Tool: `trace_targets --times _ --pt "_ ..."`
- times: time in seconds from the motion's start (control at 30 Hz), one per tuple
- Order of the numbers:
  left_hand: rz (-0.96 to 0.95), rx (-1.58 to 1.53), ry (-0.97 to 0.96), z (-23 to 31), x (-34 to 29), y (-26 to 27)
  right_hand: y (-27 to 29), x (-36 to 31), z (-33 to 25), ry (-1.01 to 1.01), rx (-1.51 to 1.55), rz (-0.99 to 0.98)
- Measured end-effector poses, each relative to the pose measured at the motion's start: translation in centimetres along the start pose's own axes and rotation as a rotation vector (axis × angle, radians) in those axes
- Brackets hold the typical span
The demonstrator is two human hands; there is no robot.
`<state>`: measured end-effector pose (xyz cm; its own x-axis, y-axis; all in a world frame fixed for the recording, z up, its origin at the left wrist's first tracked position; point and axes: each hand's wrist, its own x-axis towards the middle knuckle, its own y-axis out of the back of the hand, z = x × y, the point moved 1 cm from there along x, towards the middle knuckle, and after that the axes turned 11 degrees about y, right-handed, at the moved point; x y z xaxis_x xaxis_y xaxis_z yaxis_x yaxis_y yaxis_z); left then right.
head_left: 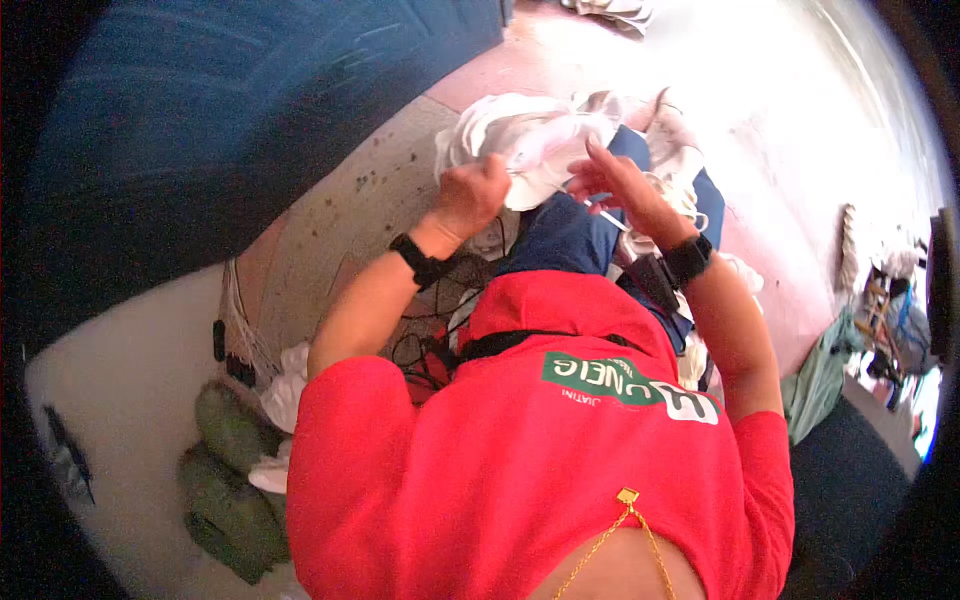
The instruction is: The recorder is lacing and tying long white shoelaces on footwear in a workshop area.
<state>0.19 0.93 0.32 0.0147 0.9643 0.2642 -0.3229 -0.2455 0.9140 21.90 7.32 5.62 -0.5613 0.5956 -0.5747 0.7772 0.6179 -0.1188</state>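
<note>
A heap of white cloth (540, 140) lies in front of me, above my legs in blue trousers (565, 238). My left hand (472, 200) is closed at the cloth's left edge, its fingertips pinched on the fabric. To its right hovers my right hand (628, 192), thumb raised and fingers apart, slightly curled. A narrow white strip (606, 214) runs just under those fingers; whether they touch it I cannot tell. Loops of cream cord (680, 194) lie beside that hand. Both wrists carry black bands, and what is inside the left fist is hidden.
At the left stands a large dark blue panel (230, 120). Olive green bundles (235, 500) and thin pale cords (243, 325) lie below it. Tangled black netting (425, 335) is beside my lap. Far right are a green cloth (822, 375), a braided cord (848, 245) and mixed clutter.
</note>
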Motion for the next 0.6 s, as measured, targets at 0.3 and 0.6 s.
trace_targets --times 0.3,0.6 --pt "-0.066 -0.123 -0.214 -1.4 -0.7 2.3 -4.7 7.8 -2.1 0.179 0.282 0.112" --pt "-0.269 -0.339 0.574 -16.7 0.5 -0.8 3.3 5.7 0.7 0.363 0.577 0.286"
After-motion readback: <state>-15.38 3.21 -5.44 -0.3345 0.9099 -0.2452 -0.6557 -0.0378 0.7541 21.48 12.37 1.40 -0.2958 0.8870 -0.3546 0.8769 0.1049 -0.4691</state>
